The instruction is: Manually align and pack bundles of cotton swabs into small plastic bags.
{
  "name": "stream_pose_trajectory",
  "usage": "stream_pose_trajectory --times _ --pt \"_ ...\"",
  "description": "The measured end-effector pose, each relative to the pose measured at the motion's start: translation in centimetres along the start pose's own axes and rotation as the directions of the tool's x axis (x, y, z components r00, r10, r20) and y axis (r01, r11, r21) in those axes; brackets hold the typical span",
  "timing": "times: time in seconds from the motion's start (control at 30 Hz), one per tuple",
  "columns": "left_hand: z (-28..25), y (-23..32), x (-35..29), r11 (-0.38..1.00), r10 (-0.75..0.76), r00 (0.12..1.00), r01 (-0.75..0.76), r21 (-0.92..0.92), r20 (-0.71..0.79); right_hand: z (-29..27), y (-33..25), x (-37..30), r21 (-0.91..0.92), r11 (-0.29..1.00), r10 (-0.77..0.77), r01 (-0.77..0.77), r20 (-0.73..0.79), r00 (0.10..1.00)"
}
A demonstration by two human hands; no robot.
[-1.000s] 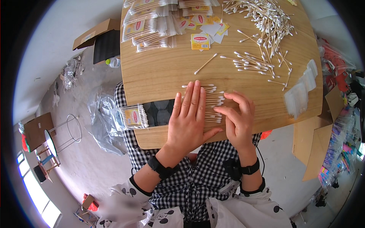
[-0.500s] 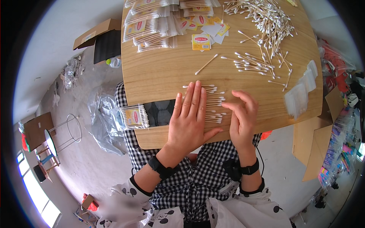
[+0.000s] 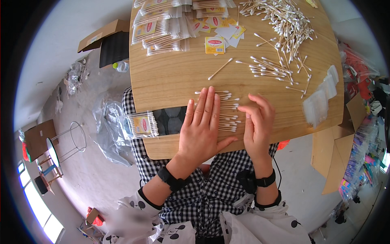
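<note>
My left hand (image 3: 199, 126) lies flat, fingers stretched out, over a row of cotton swabs (image 3: 228, 117) on the table. Their white tips stick out to its right, while the palm hides the rest of the row. Beside those tips is my right hand (image 3: 258, 126), its fingers bent and apart, holding nothing that I can see. The index fingertip is close to one swab tip; whether it touches cannot be made out. Left of my left hand, a clear bag of swabs with a yellow card (image 3: 143, 125) rests at the table's edge beside a dark strip (image 3: 168, 120).
Filled swab bags (image 3: 158, 28) are stacked at the far left of the wooden table (image 3: 174, 77). Yellow cards (image 3: 215, 45) lie beside them. A loose swab heap (image 3: 288, 26) spreads at the far right, with clear empty bags (image 3: 319, 101) near the right edge. A cardboard box (image 3: 333, 150) stands below.
My right hand has shifted very slightly, and a few swab tips beside its index finger sit a little lower and closer together. My left hand stays flat in place.
</note>
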State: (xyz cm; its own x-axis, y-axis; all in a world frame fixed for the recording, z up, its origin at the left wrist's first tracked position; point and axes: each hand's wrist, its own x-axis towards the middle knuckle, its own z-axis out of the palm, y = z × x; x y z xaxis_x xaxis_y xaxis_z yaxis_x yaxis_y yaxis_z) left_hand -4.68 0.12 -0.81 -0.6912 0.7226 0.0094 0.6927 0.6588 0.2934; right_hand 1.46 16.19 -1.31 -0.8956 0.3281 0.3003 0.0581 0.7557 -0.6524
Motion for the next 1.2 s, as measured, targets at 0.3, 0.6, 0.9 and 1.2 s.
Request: stream_pose_trajectory --times 0.3,0.6,0.9,1.2 --pt "0.0 0.0 0.0 1.0 0.006 1.0 -0.006 0.006 0.008 -0.2 0.0 0.1 -0.018 1.0 -0.004 0.005 0.025 1.0" --pt "0.0 -0.1 -0.3 0.999 0.003 0.999 -0.004 -0.034 -0.037 0.0 -0.2 0.6 -0.026 1.0 -0.013 0.014 0.032 0.999" --pt "-0.3 -0.2 -1.6 0.999 0.02 0.997 -0.022 -0.03 -0.076 1.5 -0.3 5.4 -0.068 0.978 -0.19 0.197 0.096 0.977" --pt "-0.7 0.3 -3.5 0.999 0.013 0.999 -0.011 -0.041 0.034 -0.9 0.3 3.3 -0.041 0.999 -0.023 0.021 -0.052 0.998"
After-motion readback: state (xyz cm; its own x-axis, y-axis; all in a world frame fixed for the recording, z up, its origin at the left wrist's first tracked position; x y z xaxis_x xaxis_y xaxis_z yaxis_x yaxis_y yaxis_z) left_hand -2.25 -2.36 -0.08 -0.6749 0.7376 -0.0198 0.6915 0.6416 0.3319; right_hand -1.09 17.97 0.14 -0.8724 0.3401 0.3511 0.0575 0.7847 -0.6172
